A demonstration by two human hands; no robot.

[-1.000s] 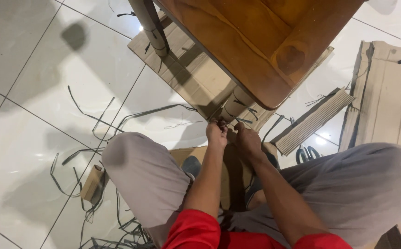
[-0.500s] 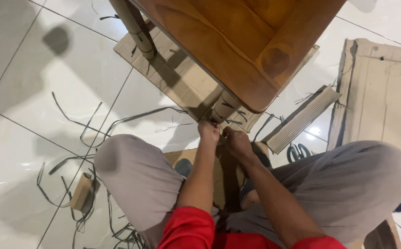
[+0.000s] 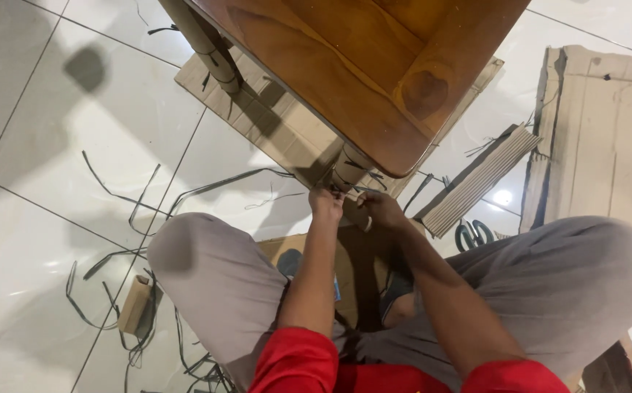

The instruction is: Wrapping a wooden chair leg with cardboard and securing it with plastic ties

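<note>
A brown wooden table stands over me, and its near leg is wrapped in cardboard bound with thin dark strapping. My left hand pinches the strapping at the foot of that leg. My right hand is beside it, fingers curled on a strip of the wrapping, with a pale loose end by my thumb. Exactly what each fingertip grips is hidden. I sit on the floor with my knees in grey trousers on either side.
A flat cardboard sheet lies under the table. A second wrapped leg stands at the upper left. Cut dark straps litter the white tiles. A corrugated cardboard strip, scissors and a large cardboard panel lie to the right.
Both hands stay at the foot of the leg. My right hand has shifted slightly right and down, drawing a strip away from the leg. The view has tilted a little.
</note>
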